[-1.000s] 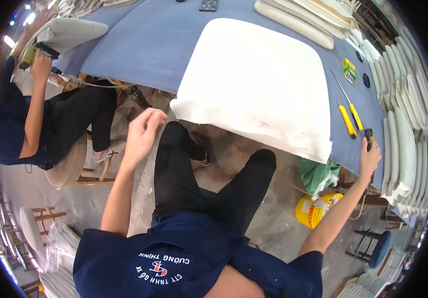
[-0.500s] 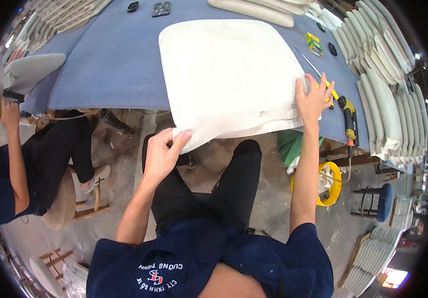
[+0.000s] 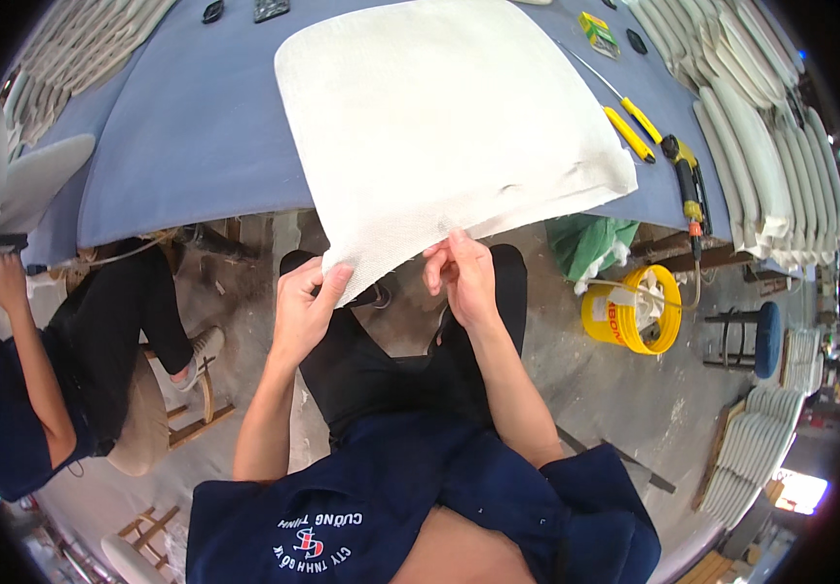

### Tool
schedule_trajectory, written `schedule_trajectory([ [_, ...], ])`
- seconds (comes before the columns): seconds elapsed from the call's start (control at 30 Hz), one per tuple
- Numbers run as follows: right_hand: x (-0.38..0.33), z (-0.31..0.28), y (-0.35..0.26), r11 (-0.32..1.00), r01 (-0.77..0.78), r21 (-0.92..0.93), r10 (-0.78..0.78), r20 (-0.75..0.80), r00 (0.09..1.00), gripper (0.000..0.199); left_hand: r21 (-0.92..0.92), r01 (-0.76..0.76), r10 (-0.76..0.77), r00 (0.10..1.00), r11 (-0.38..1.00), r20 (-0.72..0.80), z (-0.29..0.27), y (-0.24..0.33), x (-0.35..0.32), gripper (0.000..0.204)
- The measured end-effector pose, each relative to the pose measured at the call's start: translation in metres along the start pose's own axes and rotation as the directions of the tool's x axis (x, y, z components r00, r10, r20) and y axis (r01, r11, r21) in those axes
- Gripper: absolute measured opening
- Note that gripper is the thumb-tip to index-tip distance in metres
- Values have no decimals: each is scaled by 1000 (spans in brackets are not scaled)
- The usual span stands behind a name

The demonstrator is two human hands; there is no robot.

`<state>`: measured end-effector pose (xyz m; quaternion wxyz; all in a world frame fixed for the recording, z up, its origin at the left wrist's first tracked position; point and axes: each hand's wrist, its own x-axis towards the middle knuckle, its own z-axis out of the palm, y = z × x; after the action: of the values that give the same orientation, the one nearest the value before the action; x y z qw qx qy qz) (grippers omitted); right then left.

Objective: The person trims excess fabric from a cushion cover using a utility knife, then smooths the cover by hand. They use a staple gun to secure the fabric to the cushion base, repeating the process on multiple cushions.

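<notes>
A large white padded cushion (image 3: pixel 439 127) lies on the blue-covered table (image 3: pixel 186 127), its near edge hanging over the table's front. My left hand (image 3: pixel 305 302) pinches the fabric at the cushion's near corner. My right hand (image 3: pixel 461 273) grips the same edge a little to the right, fingers curled on the cloth. Both hands hold the overhanging edge above my knees in black trousers.
Yellow-handled tools (image 3: pixel 634 122) and a power tool (image 3: pixel 688 180) lie on the table to the right. Stacked white cushions (image 3: pixel 761 127) line the right side. A yellow bucket (image 3: pixel 634 311) and a blue stool (image 3: pixel 765 336) stand on the floor. Another person (image 3: pixel 40 370) sits at left.
My right hand came off the cushion's right side and down to its near edge beside my left hand. The cushion now sits closer, overhanging the table front.
</notes>
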<state>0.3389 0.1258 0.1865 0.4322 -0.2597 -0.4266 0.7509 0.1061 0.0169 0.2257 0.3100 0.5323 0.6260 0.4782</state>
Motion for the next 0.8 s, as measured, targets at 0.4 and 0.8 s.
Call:
schedule_trajectory([
  [0.4, 7, 44, 17, 993, 12, 115, 17, -243, 970, 52, -84, 96, -90, 993, 992, 72, -5, -4, -5, 41],
  [0.8, 11, 28, 53, 997, 67, -44, -77, -286, 955, 52, 563, -209, 77, 965, 799, 250, -115, 74, 125, 36],
])
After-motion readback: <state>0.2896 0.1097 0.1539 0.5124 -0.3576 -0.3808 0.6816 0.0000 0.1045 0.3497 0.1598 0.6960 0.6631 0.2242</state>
